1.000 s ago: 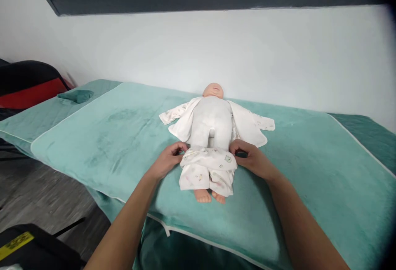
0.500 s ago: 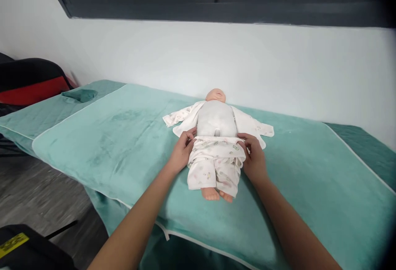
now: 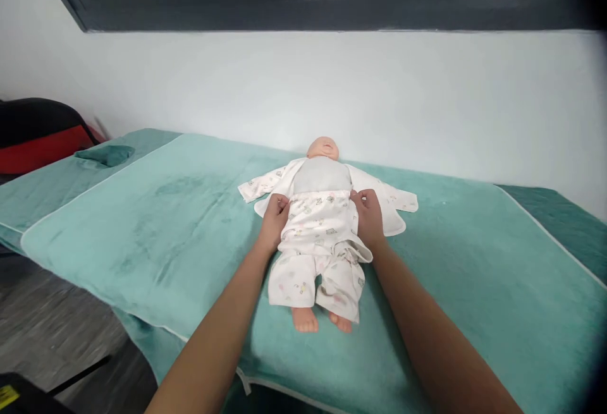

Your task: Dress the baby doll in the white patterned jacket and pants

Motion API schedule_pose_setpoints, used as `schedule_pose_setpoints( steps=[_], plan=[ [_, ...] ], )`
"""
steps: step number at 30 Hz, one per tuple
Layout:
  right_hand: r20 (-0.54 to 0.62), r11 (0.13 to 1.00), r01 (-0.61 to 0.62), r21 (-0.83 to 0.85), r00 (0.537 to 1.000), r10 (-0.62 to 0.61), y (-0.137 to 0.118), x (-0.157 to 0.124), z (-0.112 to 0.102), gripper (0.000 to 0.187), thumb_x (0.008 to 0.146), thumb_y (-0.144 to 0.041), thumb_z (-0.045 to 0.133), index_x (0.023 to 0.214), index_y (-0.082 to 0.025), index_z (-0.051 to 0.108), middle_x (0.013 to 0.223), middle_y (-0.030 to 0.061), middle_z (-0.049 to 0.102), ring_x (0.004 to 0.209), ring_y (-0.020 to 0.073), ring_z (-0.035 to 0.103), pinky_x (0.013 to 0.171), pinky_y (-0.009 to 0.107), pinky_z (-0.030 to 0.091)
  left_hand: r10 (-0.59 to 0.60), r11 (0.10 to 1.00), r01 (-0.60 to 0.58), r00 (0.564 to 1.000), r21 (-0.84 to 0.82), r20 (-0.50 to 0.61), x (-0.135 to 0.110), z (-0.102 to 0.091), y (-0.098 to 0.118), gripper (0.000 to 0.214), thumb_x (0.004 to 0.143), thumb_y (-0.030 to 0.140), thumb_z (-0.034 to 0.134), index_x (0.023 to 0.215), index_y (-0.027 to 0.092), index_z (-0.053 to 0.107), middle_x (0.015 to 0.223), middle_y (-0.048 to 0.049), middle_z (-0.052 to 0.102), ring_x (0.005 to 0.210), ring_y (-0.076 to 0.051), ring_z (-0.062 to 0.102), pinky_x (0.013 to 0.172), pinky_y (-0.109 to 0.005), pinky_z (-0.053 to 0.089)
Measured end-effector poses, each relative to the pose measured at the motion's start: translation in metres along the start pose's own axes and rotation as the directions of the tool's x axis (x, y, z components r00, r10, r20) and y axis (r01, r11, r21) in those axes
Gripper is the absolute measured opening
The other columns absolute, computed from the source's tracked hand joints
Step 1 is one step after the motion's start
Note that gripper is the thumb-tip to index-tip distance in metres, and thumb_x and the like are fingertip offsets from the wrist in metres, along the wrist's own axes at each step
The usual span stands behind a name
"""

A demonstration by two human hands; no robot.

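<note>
While the doll (image 3: 322,175) lies face up: all places below are noted from it; its head (image 3: 323,148) points toward the wall, its feet (image 3: 305,319) toward the person.
Trousers (image 3: 317,231): white with a small print; around the doll's legs and hips, feet showing past the hems.
Waistband (image 3: 320,195): runs across the doll's belly, grey-white torso visible above it.
Fold (image 3: 361,251): loose cloth flares over the doll's leg on the right-hand side; the other side lies closer.
Left hand (image 3: 275,221): beside the doll's waist; grip together, thumb and fingers pinched on that end of the waistband.
Right hand (image 3: 370,218): beside the doll's opposite flank; grip likewise clamped on the waistband, near its corner. Exact fingertip contact is too small to tell.
Jacket (image 3: 372,181): open, spread to both sides of the doll; whether arms fill the sleeves, cannot tell.
Bed (image 3: 142,224): teal cover, directly under the doll.
Wall (image 3: 237,85): just beyond the doll's head, dark window frame (image 3: 213,12) above.
Handling note (judged): equal tension at both waistband ends should serve best, so the edge sits level and the doll does not slide.
Fabric note (judged): the cloth looks soft and apt to bunch; lifting slightly outward clears the hips, and the flared fold wants smoothing.
Jacket caution (judged): panels lie close to both hands; mind that no edge is pinched with the waistband.
</note>
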State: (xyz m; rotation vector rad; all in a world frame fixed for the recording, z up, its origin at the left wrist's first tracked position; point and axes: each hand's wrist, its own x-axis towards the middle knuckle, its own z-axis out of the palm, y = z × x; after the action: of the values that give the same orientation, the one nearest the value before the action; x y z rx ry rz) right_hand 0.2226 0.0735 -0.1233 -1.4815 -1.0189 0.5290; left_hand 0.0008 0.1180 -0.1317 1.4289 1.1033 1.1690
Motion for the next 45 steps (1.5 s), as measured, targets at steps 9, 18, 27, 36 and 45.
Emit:
schedule_pose_setpoints(
  steps=[9,18,27,36,45],
  plan=[
    [0.593,0.973,-0.183,0.142,0.803,0.065,0.009,-0.004,-0.044,0.037,0.072,-0.042,0.075,0.098,-0.022,0.056,0.084,0.0001,0.064,0.075,0.0163,0.059,0.067,0.029,0.05,0.024,1.0,-0.028,0.981,0.014,0.191,-0.008,-0.014,-0.004,0.039,0.073,0.033,0.071,0.109,0.019,0.065,0.105,-0.0048,0.069,0.093,-0.019,0.061,0.089,-0.033,0.046],
    [0.724,0.958,-0.216,0.187,0.689,0.014,0.009,-0.004,-0.056,0.032,0.071,-0.028,0.079,0.094,-0.02,0.059,0.097,0.0033,0.066,0.088,0.0176,0.061,0.078,0.03,0.049,-0.009,0.993,0.024,0.992,-0.116,0.125,-0.009,-0.016,-0.003,0.038,0.083,0.046,0.065,0.111,0.022,0.066,0.115,-0.0044,0.069,0.102,-0.019,0.062,0.091,-0.031,0.047],
    [0.526,0.982,0.107,0.153,0.833,-0.173,0.019,0.002,-0.05,0.022,0.089,-0.043,0.063,0.086,-0.021,0.065,0.115,0.0061,0.056,0.113,0.0199,0.054,0.103,0.036,0.041,0.095,0.995,-0.093,0.988,-0.023,0.12,-0.005,-0.011,0.02,0.031,0.084,0.044,0.065,0.106,0.023,0.064,0.135,-0.0049,0.058,0.118,-0.02,0.056,0.101,-0.031,0.042],
    [0.319,0.841,0.537,-0.055,0.808,-0.495,0.0,0.0,-0.029,0.015,0.094,-0.036,0.055,0.086,-0.023,0.057,0.118,0.0084,0.062,0.115,0.0233,0.058,0.097,0.037,0.044,0.219,0.767,-0.353,0.929,0.536,0.299,0.009,0.006,0.062,0.019,0.081,0.036,0.066,0.083,0.021,0.054,0.102,-0.0032,0.059,0.09,-0.019,0.056,0.082,-0.031,0.042],
    [0.215,0.863,0.273,-0.425,0.957,-0.197,-0.017,0.044,0.0,0.02,0.09,-0.042,0.054,0.085,-0.023,0.055,0.061,-0.0022,0.05,0.06,0.0178,0.047,0.062,0.028,0.032,0.121,0.921,-0.054,0.981,0.387,-0.151,0.053,0.005,0.023,0.017,0.083,0.028,0.059,0.079,0.023,0.044,0.067,0.0053,0.045,0.068,-0.015,0.045,0.067,-0.026,0.033]
  ],
)
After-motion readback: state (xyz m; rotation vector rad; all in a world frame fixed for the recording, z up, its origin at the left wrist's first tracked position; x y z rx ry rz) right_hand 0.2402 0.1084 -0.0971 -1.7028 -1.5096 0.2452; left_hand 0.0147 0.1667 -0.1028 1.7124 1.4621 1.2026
